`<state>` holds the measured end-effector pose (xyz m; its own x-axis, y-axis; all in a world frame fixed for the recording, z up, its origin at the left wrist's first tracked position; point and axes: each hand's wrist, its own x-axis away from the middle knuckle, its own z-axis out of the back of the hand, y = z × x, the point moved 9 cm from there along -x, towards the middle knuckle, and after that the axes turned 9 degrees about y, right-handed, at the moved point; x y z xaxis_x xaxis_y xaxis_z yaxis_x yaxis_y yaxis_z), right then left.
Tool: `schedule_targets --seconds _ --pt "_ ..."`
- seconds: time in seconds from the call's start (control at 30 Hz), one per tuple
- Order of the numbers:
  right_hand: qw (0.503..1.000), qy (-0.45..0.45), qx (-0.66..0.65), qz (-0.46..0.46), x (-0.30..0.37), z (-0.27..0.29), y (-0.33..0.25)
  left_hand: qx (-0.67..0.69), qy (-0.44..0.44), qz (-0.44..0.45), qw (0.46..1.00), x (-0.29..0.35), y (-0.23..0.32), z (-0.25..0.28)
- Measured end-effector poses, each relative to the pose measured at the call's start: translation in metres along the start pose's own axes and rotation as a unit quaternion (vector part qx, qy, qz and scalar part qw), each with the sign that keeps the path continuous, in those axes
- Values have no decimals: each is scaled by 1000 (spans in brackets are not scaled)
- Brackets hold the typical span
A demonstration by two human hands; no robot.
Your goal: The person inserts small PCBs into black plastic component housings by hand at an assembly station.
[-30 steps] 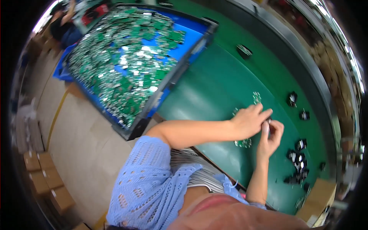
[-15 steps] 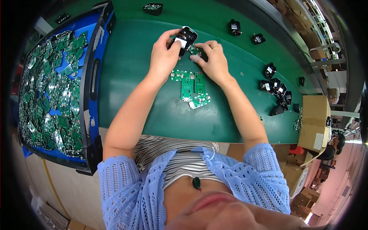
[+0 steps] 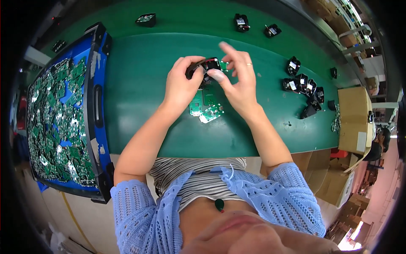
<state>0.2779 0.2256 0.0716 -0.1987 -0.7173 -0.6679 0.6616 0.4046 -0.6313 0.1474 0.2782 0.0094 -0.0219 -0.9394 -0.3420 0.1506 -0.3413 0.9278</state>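
Observation:
My left hand (image 3: 182,81) is closed around a black plastic housing (image 3: 212,64), its open side tilted toward my right hand. My right hand (image 3: 240,81) has its fingers spread and the index finger raised. The right thumb rests at the housing's near edge. Just past the housing, a small green circuit board (image 3: 224,66) shows between the right thumb and fingers; whether they touch it is hidden. Below the hands, several green circuit boards (image 3: 212,113) lie overlapping on the green tabletop (image 3: 160,139), partly covered by the housing and left hand.
A blue, black-edged tray (image 3: 98,127) heaped with circuit boards stands at the left. Black housings (image 3: 311,86) cluster on the right of the table. More housings (image 3: 242,23) sit along the far green strip. A cardboard box (image 3: 353,120) stands at the right end.
My right fingers have spread and lifted from the board they were pinching. The housing has come lower and tilted over, covering part of the loose boards. The whole view has shifted slightly.

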Motion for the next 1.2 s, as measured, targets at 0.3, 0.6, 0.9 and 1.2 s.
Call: schedule_targets --seconds 0.3,0.6,0.9,1.2 --pt "994 2 14 113 11 4 -2 26 39 41 998 -3 5 12" --pt "968 -125 215 38 19 -29 54 237 -16 306 922 7 -34 -4" --pt "995 -33 32 86 15 1 26 382 -172 384 823 21 -3 -32" --pt "887 -85 -289 -349 46 -24 73 368 -128 350 852 18 -8 -27"
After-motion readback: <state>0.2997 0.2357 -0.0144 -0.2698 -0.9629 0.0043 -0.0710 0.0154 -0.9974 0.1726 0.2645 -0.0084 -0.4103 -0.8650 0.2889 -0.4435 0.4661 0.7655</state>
